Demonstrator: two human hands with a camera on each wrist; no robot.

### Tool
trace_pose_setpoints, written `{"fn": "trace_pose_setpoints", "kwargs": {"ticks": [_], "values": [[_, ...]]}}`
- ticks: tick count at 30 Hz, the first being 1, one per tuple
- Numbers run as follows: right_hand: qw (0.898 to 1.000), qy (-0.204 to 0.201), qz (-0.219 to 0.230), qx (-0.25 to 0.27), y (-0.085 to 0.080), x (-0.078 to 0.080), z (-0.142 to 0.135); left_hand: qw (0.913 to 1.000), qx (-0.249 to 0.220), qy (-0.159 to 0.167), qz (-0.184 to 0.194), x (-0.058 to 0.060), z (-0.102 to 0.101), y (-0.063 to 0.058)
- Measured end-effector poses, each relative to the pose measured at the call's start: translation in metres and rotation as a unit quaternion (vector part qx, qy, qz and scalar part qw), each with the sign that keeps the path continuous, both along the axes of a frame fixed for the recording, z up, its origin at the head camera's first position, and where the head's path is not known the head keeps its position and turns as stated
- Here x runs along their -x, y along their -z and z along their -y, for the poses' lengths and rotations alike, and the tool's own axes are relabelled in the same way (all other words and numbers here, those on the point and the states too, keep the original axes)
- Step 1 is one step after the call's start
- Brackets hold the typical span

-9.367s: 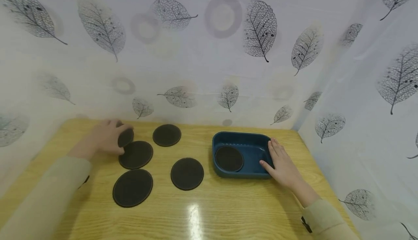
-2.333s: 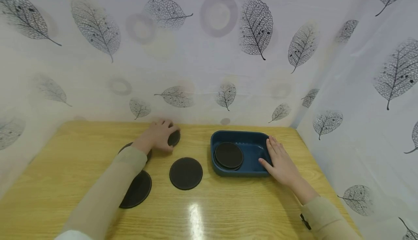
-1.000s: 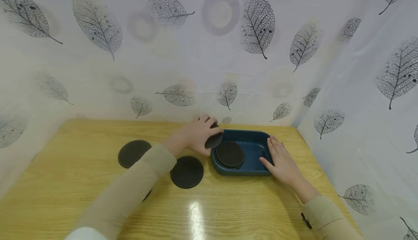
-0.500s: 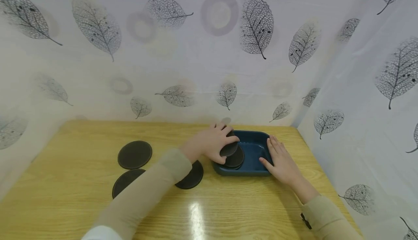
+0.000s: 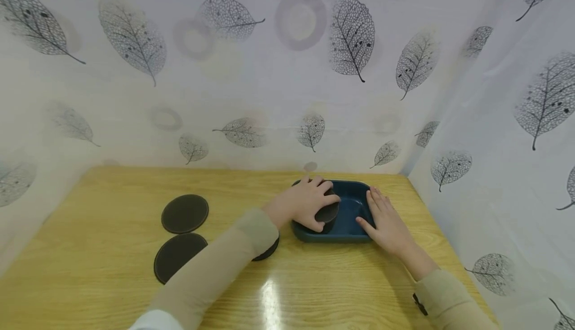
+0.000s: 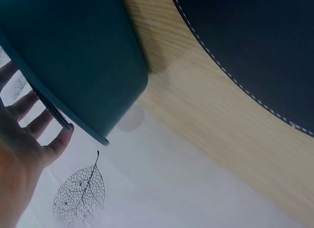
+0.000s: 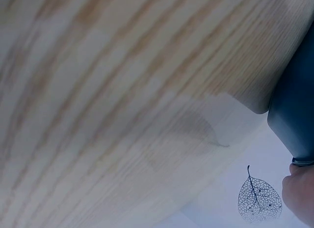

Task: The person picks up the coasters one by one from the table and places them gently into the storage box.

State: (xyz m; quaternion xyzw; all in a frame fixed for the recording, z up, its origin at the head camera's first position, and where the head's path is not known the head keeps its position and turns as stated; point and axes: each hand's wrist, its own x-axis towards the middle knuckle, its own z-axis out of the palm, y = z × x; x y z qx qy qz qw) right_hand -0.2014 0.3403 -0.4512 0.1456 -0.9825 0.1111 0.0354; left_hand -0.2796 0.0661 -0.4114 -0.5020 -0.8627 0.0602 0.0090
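- Held coaster [image 5: 328, 213]: dark, round, over the left part of the blue box [image 5: 352, 210]; the left wrist view puts its edge just above the rim, so it does not look set down
- Left hand [image 5: 310, 201]: fingers spread and bent around the coaster, thumb on the near edge, the coaster pinched between them
- Lower coaster [image 5: 329, 227]: inside the box, beneath the held one and mostly hidden by it; how many lie there cannot be told
- Right hand [image 5: 390, 222]: laid on the right end of the box, fingers nearly straight, thumb reaching inside; nothing picked up — it seems to steady the box
- Step in hand, as judged: placing the held coaster onto the lower one; the next move calls for lowering it level, then easing the fingers apart without dragging the one beneath
- On the table [image 5: 112, 230]: far-left coaster [image 5: 184, 213] and near-left coaster [image 5: 175, 255], close together, plus a third coaster [image 5: 268, 251] mostly covered by the left sleeve [image 5: 224, 270]
- Markings: no brand, label or writing legible on box or coasters — only pale edge stitching on one coaster in the left wrist view, and printed leaves on the backdrop [image 5: 269, 70]
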Motion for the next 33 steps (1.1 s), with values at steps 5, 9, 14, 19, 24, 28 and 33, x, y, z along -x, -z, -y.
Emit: {"fn": "trace_pose_setpoints", "kwargs": {"ticks": [5, 9, 14, 19, 24, 28, 33], "values": [[1.0, -0.001, 0.002, 0.001, 0.001, 0.0, 0.001, 0.9999, 0.015, -0.006, -0.001, -0.003, -0.004, 0.002], [1.0, 0.0, 0.002, 0.001, 0.002, 0.0, 0.002, 0.9997, 0.024, -0.009, -0.002, -0.004, -0.004, 0.003], [1.0, -0.003, -0.003, 0.003, 0.002, 0.0, 0.002, 0.9996, 0.026, -0.014, 0.001, -0.003, -0.002, 0.003], [1.0, -0.008, -0.018, 0.008, 0.0, -0.001, 0.003, 0.9998, 0.016, -0.013, -0.001, -0.004, 0.005, 0.0], [1.0, -0.007, -0.011, 0.008, -0.004, -0.003, 0.003, 0.9999, 0.011, -0.009, -0.006, -0.006, 0.013, -0.006], [1.0, -0.005, -0.001, 0.01, -0.005, -0.004, 0.003, 0.9998, 0.008, -0.01, -0.013, -0.01, 0.024, -0.011], [1.0, -0.005, -0.006, 0.01, -0.004, -0.004, 0.002, 0.9997, -0.022, -0.01, 0.003, -0.014, 0.044, -0.016]]}}
